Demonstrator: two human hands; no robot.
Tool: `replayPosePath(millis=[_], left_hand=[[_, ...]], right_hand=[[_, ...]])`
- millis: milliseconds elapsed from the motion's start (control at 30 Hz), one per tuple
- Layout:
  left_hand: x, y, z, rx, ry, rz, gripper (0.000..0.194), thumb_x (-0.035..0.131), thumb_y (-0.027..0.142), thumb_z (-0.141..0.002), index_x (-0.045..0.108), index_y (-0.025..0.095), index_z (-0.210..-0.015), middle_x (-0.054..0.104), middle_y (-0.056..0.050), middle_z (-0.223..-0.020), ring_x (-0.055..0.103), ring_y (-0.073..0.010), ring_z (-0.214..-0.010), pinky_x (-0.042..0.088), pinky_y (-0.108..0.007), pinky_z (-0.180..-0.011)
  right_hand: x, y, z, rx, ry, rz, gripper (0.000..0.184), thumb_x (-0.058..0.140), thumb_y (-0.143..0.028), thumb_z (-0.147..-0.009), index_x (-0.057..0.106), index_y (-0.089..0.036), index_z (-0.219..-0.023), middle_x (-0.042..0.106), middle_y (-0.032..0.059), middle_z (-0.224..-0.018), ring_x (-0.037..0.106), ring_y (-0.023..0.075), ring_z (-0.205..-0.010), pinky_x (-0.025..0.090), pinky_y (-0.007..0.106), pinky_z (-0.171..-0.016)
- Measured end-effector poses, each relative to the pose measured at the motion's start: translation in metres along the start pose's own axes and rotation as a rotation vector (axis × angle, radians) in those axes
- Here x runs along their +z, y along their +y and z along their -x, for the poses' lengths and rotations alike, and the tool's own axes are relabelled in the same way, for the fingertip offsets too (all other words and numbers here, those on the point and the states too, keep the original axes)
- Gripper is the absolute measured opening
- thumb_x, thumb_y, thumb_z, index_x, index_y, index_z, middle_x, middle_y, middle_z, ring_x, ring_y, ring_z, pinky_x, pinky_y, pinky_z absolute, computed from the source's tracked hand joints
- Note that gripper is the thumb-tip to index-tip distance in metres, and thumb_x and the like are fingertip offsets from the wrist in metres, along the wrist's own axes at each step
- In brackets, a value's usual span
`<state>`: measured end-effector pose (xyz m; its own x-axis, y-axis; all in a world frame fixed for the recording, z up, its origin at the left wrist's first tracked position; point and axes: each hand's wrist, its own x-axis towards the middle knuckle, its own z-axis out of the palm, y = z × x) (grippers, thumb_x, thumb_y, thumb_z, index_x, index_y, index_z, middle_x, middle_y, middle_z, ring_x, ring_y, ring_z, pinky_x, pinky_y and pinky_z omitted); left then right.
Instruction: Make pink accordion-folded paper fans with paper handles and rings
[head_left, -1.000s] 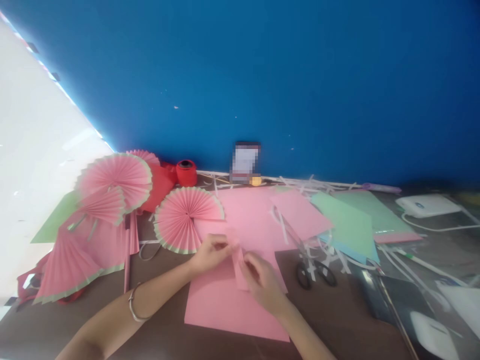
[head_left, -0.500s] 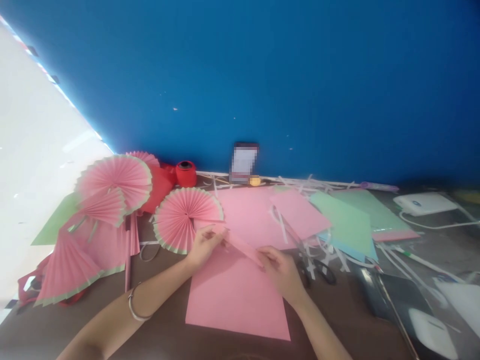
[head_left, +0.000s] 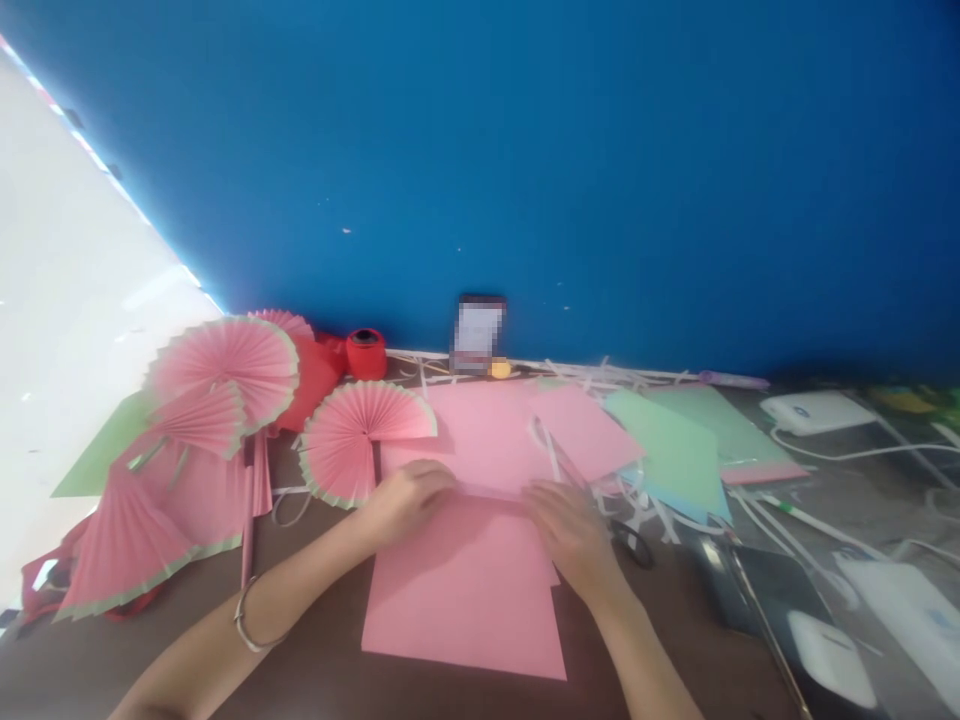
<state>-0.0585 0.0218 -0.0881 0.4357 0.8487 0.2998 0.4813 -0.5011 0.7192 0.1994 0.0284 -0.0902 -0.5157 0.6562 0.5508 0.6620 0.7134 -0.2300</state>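
Observation:
A narrow folded strip of pink paper (head_left: 491, 491) runs level between my two hands, above a larger pink sheet (head_left: 465, 600) on the brown table. My left hand (head_left: 416, 497) has its fingers bent over the left end of the strip. At the other end, my right hand (head_left: 566, 530) lies with its fingers together on the paper. The thumbs are mostly hidden. Just beyond my left hand rests a pleated pink paper fan (head_left: 349, 440) with a pale green rim, partly spread. Another pink sheet (head_left: 480, 420) lies behind the strip.
More pleated fans (head_left: 225, 370) are heaped at the left beside a red container (head_left: 365, 355). Green sheets (head_left: 667, 445) and white paper scraps lie to the right. Black-handled scissors (head_left: 632, 543) are by my right hand. A phone-like device (head_left: 478, 330) leans against the blue wall.
The pink strip has gone from slanted and raised to level, lower against the paper. My left hand has turned over it, and my right hand has moved up a little. The view has shifted slightly.

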Motion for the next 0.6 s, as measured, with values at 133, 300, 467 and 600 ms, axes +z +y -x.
replayPosePath(millis=[133,300,467,600], left_hand=[[0.001,-0.003,0.004,0.183,-0.091,-0.377,0.021,0.045,0.008,-0.084,0.06,0.016,-0.096,0.063,-0.008,-0.1,0.051,-0.0212,-0.104,0.042,-0.04,-0.09],[0.008,-0.003,0.007,0.136,-0.165,-0.451,0.016,0.049,0.006,-0.081,0.06,0.015,-0.089,0.063,-0.006,-0.09,0.053,-0.0191,-0.096,0.042,-0.035,-0.086],[0.011,0.003,0.006,0.19,-0.15,-0.61,0.02,0.042,0.004,-0.083,0.058,0.013,-0.09,0.06,-0.008,-0.092,0.051,-0.0203,-0.092,0.039,-0.038,-0.084],[0.016,0.003,0.006,0.218,-0.196,-0.653,0.016,0.042,0.006,-0.085,0.056,0.013,-0.086,0.057,-0.008,-0.086,0.051,-0.0203,-0.084,0.042,-0.035,-0.075]], right_hand=[[0.007,-0.012,-0.005,-0.132,-0.075,0.118,0.027,0.039,-0.008,-0.087,0.063,-0.015,-0.098,0.066,0.0112,-0.095,0.058,0.0223,-0.094,0.044,0.042,-0.085],[0.021,-0.024,-0.005,-0.115,-0.198,0.052,0.026,0.038,-0.009,-0.088,0.061,-0.015,-0.097,0.063,0.0094,-0.088,0.057,0.0207,-0.086,0.046,0.037,-0.079],[0.025,-0.021,-0.005,-0.09,-0.251,0.004,0.022,0.037,-0.011,-0.088,0.059,-0.014,-0.095,0.059,0.0091,-0.088,0.054,0.0207,-0.085,0.045,0.036,-0.079],[0.024,-0.022,-0.008,-0.054,-0.298,-0.012,0.022,0.036,-0.01,-0.089,0.057,-0.015,-0.091,0.057,0.008,-0.086,0.052,0.0201,-0.08,0.043,0.035,-0.076]])
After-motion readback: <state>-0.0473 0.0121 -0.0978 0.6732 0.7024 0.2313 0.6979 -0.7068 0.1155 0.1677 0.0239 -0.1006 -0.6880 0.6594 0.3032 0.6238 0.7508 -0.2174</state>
